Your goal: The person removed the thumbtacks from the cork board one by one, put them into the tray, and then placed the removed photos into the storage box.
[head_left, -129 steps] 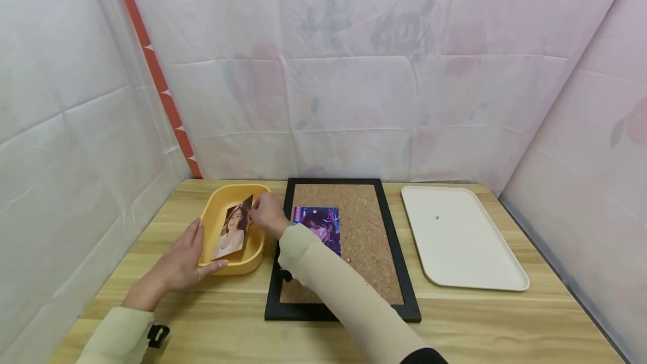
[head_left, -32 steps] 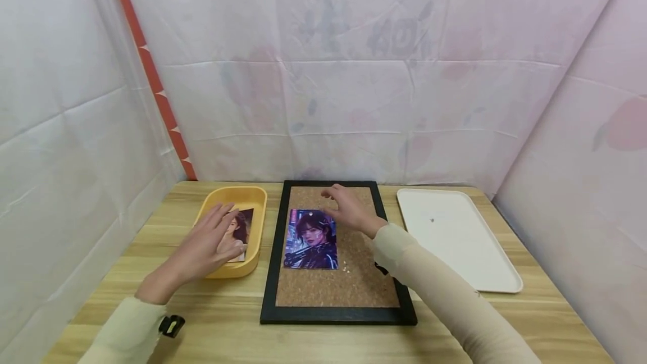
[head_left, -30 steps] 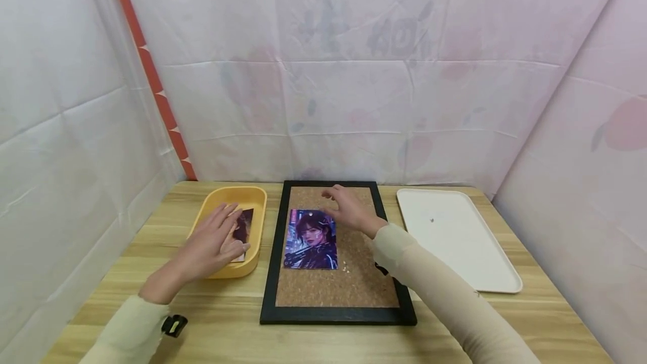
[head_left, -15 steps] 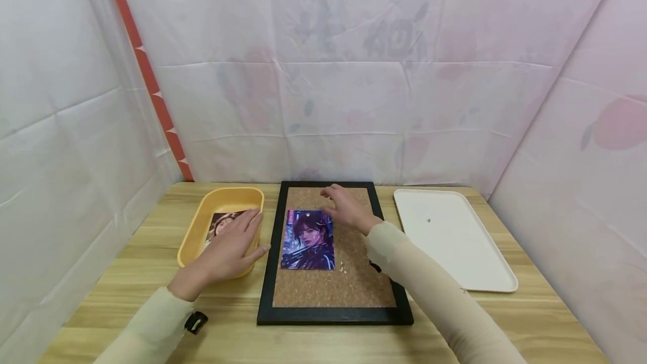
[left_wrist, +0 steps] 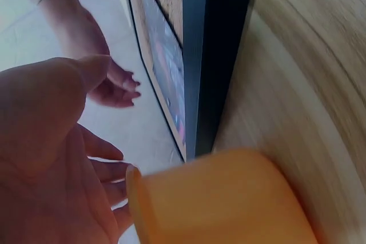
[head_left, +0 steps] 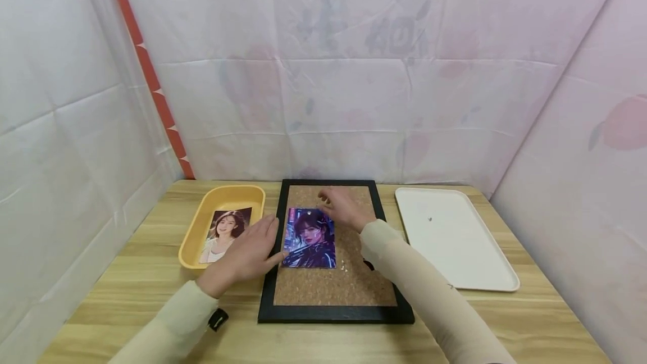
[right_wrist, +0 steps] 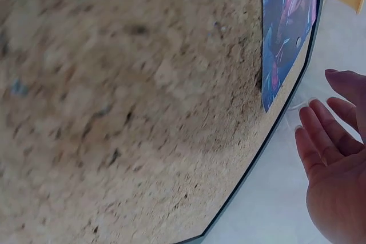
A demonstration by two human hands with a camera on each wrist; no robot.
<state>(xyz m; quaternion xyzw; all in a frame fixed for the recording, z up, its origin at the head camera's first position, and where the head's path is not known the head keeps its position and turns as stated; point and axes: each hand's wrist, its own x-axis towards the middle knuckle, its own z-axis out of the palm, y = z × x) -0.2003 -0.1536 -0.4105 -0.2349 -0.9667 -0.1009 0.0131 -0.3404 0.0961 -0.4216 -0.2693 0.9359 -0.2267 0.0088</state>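
A dark purple picture card lies on the left half of a black-framed cork board, with a small round pin near its top edge. My right hand hovers over the card's upper right corner, fingers loosely bent and holding nothing, as the right wrist view shows. My left hand stretches, fingers straight, between a yellow tray and the board's left frame, its thumb overlapping the card's lower left corner in the head view. Inside the tray lies a portrait photo, partly covered by that hand.
To the right of the board lies a white tray with a tiny dark object on it. Small pale bits sit on the cork beside the card. Fabric walls enclose the wooden table at back and sides.
My right hand let go of the portrait photo in the yellow tray and moved over the board. Later my left hand slid right, from over the tray to the board's left frame.
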